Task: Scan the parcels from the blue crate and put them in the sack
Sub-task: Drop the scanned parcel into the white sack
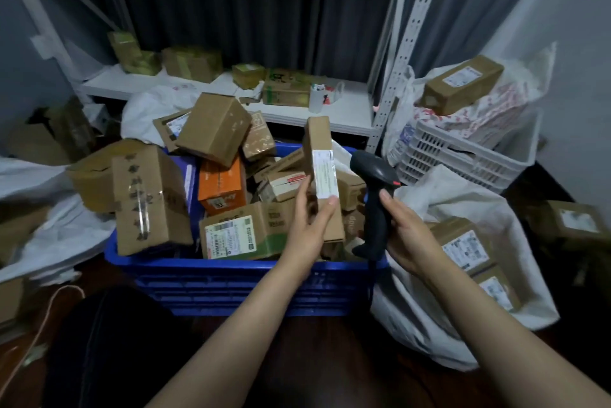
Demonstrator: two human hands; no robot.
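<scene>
My left fingers [302,191] hold one parcel [319,139], right fingers [389,200] grip the scanner [377,176]; sack [429,325] holds few, blue crate [248,282] heaped, so early going.

I have the crate [231,270] dead ahead, heap of parcels [228,232] in it | sack [429,335] to its right, boxes [463,247] inside | my left hand [307,225] holds upright parcel [322,156] over the crate, scanner [377,202] in my right hand [406,229] just right of it | shelf [231,90] behind

Bare forearms [231,325], dark trouser leg [109,341]
</scene>
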